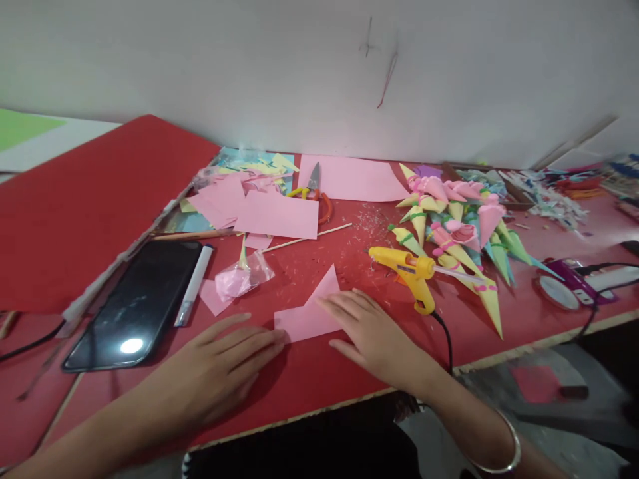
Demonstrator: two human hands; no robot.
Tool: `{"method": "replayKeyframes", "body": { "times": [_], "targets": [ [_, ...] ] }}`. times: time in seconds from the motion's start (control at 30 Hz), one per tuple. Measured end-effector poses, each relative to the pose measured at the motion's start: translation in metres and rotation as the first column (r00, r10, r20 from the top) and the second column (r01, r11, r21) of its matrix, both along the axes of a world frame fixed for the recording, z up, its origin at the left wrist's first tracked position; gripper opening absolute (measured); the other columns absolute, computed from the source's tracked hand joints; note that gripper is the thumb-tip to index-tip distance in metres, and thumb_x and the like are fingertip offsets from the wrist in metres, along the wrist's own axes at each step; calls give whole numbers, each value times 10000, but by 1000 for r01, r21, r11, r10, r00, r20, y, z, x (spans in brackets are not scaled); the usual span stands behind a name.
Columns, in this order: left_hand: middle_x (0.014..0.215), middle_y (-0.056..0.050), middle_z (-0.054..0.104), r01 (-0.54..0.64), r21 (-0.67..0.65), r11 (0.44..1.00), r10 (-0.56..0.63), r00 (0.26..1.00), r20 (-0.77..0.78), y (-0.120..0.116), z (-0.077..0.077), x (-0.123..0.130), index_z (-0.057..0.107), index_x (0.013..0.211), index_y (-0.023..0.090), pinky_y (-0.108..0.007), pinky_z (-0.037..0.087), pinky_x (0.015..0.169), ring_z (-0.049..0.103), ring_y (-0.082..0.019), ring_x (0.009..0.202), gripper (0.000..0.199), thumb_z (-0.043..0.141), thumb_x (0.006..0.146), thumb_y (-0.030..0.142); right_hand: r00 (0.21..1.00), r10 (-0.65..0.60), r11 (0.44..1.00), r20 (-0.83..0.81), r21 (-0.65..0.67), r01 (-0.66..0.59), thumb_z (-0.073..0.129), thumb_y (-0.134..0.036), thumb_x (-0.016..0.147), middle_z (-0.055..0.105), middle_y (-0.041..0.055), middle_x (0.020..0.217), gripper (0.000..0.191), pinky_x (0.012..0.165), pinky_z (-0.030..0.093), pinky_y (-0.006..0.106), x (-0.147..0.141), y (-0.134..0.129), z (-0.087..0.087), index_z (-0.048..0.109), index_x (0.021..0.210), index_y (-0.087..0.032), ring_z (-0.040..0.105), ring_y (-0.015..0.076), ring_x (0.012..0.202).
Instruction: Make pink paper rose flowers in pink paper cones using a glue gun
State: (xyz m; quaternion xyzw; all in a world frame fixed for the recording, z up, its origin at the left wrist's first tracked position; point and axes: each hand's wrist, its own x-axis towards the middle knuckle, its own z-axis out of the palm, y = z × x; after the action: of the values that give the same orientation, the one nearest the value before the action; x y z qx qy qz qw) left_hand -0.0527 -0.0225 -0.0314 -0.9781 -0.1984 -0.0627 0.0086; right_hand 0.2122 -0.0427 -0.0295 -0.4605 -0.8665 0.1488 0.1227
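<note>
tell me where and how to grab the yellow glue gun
Best by the handle, probably with the right hand coming from the table's near edge. The yellow glue gun lies with its handle pointing that way and its nozzle turned left, out of the grip. Mind the cord at the handle's end.

The right hand [372,336] hides part of the folded pink paper [303,322]. From where I stand, the red board [114,206] runs out of sight at left, print [403,268] on the glue gun [414,276] is too small to read, and far-right clutter [619,174] blurs.
</note>
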Motion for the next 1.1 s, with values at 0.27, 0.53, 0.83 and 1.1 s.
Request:
{"method": "replayKeyframes", "body": {
  "times": [0.27, 0.53, 0.83, 1.1],
  "targets": [
    [864, 29, 727, -3, -119, 993, 30, 972, 231, -13, 10, 12, 605, 1028, 281, -284, 419, 829, 633, -140, 776, 321, 364, 887, 124, 997, 65, 998, 49, -11, -65, 412, -55, 895, 641, 23, 941, 291, 1007, 252, 474, -7, 2, 8, 587, 1052, -226, 552, 172, 915],
    [833, -22, 674, -111, -84, 990, 125, 976, 180, -5, 17, 47, 603, 876, 203, -303, 457, 671, 602, -172, 712, 224, 408, 834, 102, 998, -38, 975, -54, 217, 49, 581, -220, 854, 502, 50, 1245, 163, 939, 372, 409, -14, 16, 4, 713, 776, -273, 424, 245, 1133],
    [902, -103, 656, -228, -19, 973, 226, 970, -87, 5, -3, 62, 579, 1059, 114, -365, 492, 634, 621, -245, 754, 242, 442, 877, 194, 835, -267, 959, -481, -218, 181, 427, -84, 833, 665, 11, 812, 237, 707, 462, 236, -8, 16, 1, 641, 849, -185, 612, 131, 763],
    [857, -96, 652, -287, -117, 951, 271, 954, -130, 8, 7, 65, 614, 974, 100, -355, 514, 662, 620, -220, 726, 273, 448, 766, 39, 816, -429, 894, -387, -309, 324, 469, -184, 819, 583, -39, 618, 219, 552, 393, 228, -13, 21, -5, 531, 1028, -188, 568, 149, 588]
  ]
}}
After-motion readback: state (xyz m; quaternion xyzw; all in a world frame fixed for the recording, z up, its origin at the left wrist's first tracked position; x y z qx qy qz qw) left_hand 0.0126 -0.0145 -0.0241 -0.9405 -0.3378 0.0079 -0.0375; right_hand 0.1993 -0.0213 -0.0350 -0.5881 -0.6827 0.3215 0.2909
